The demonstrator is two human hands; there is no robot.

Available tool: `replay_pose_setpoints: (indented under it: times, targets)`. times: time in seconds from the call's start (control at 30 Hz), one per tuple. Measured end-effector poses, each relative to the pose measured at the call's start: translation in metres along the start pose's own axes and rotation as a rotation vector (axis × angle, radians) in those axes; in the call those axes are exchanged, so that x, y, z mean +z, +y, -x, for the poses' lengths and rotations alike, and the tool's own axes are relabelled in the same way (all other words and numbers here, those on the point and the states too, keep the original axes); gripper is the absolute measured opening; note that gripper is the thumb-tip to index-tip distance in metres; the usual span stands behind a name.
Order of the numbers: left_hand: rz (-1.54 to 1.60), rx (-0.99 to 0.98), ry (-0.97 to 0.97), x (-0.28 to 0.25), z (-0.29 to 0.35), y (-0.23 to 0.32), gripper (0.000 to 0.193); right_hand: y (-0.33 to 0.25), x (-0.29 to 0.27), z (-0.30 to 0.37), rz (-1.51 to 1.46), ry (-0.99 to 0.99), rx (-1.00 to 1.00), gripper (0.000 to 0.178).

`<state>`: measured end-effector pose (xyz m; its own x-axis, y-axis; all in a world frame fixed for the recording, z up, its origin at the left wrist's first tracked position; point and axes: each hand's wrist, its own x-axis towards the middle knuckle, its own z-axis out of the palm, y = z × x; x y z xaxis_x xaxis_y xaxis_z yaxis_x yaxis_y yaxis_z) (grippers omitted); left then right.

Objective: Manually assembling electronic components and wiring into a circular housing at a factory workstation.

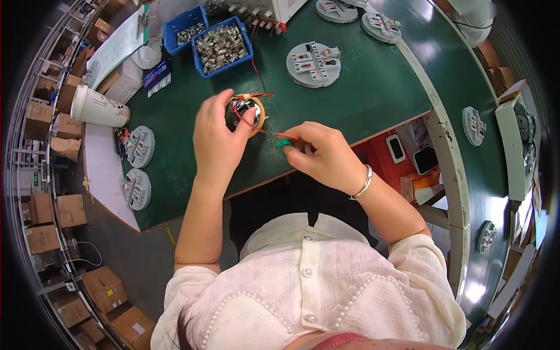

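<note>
My left hand (217,140) is raised over the green table, with its thumb and fingers closed around a small round part (262,119). The part has a tan ring and a dark, shiny inside, and thin red wires lie across it. To its right, my right hand (329,156) pinches a small green piece (283,143) between thumb and fingers; its exact kind is too small to make out. An orange-red wire (287,136) runs by the right fingertips. My palms hide parts of both items.
Two blue bins, the larger one (205,74) full of metal parts, stand at the back left. A grey round fixture (314,81) sits behind my hands; several similar ones lie about. A paper cup (96,108) and clipboard (119,46) are left, a white instrument (287,8) behind.
</note>
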<state>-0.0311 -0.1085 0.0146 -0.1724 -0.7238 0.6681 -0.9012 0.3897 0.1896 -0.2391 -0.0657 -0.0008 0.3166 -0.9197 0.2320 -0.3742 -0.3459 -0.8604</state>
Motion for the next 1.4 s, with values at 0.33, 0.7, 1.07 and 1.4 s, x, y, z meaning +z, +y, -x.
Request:
replay_pose_setpoints:
  times: [0.33,0.7,1.07,1.4]
  targets:
    - [0.398,-0.291,-0.264,-0.007,0.008,-0.017,0.033,0.012,-0.033,-0.019,-1.001,0.345,0.433,0.018]
    - [0.358,-0.078,-0.306,-0.024,0.000,-0.035,0.022,0.019,-0.018,-0.007,-0.749,0.220,0.441,0.019]
    - [0.248,0.156,-0.411,-0.029,-0.019,-0.050,0.017,0.023,-0.015,-0.004,-0.609,0.181,0.343,0.018]
    - [-0.045,0.212,-0.114,-0.021,0.007,-0.007,0.038,0.041,-0.039,0.003,-1.325,0.522,0.262,0.023]
